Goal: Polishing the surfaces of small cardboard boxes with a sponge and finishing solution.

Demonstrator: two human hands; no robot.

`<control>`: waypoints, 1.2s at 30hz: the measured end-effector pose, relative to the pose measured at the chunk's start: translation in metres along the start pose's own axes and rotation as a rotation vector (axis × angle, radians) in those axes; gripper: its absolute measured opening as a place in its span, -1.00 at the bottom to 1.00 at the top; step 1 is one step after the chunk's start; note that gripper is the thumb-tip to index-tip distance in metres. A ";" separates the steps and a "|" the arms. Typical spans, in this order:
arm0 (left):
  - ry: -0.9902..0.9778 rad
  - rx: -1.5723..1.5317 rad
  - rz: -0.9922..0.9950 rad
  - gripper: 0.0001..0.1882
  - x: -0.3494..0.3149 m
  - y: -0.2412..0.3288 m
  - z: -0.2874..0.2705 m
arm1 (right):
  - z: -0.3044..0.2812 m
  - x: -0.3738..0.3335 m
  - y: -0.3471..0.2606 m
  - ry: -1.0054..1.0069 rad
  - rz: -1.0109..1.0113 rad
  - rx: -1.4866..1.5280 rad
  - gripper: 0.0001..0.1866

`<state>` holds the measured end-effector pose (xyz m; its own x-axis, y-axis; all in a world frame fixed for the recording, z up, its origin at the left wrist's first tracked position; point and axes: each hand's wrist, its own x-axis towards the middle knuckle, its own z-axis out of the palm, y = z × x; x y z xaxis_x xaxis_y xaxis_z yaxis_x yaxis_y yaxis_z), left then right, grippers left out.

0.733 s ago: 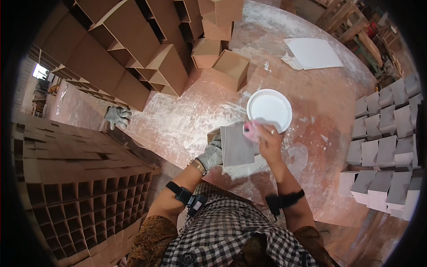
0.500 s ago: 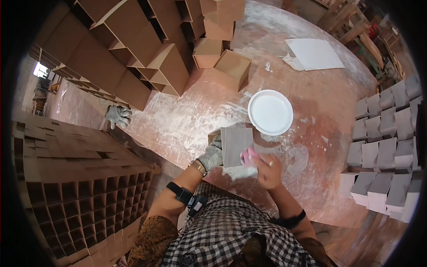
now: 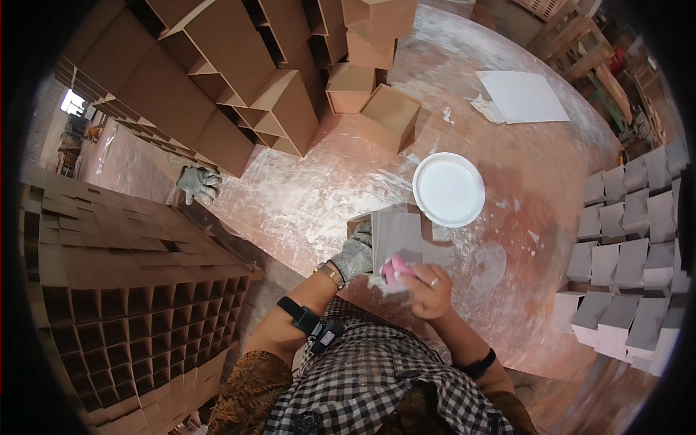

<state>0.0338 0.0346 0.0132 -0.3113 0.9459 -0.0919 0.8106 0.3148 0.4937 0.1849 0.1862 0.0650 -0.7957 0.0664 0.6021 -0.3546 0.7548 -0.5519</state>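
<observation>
My left hand (image 3: 353,257), in a grey knit glove, is closed on the left side of a small cardboard box (image 3: 395,235) whose upper face has a wet-looking grey coating. In my bare right hand (image 3: 431,291) is a pink-headed paint applicator (image 3: 396,271); I cannot tell whether it is a brush or a small roller. Its head sits at the near edge of the coated face. Beyond the box stands a round white tub (image 3: 449,188) with white contents. The glove hides part of the box's left side.
Brown cardboard boxes (image 3: 290,109) are stacked at the far left, and a gridded stack (image 3: 145,319) rises at the near left. Coated grey-white boxes (image 3: 623,250) stand in rows at right. A loose grey glove (image 3: 198,185) and a white sheet (image 3: 523,96) lie on the smeared table (image 3: 312,196).
My right hand has drawn the pink applicator toward me and slightly left across the box's face. The left hand keeps its hold. The whole view has shifted a little.
</observation>
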 end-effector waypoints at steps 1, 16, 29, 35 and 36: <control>-0.039 -0.048 -0.055 -0.42 0.001 0.003 -0.006 | -0.001 0.000 -0.002 -0.001 -0.010 0.015 -0.55; 0.074 -0.429 -0.141 -0.54 0.001 -0.008 0.021 | 0.003 0.009 -0.016 -0.058 0.018 0.031 -0.60; 0.326 -0.542 -0.083 -0.52 0.001 -0.030 0.067 | 0.010 0.011 -0.020 -0.072 -0.118 0.083 -0.61; 0.211 -0.722 -0.116 -0.65 0.015 -0.025 0.054 | 0.036 0.094 0.026 0.075 0.083 0.107 -0.61; 0.153 -0.412 -0.053 -0.67 0.011 -0.009 0.025 | 0.038 0.099 0.032 0.084 0.093 0.103 -0.61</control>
<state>0.0356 0.0447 -0.0135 -0.4419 0.8970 -0.0129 0.5357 0.2754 0.7982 0.0758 0.1921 0.0849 -0.7851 0.1903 0.5894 -0.3336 0.6719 -0.6613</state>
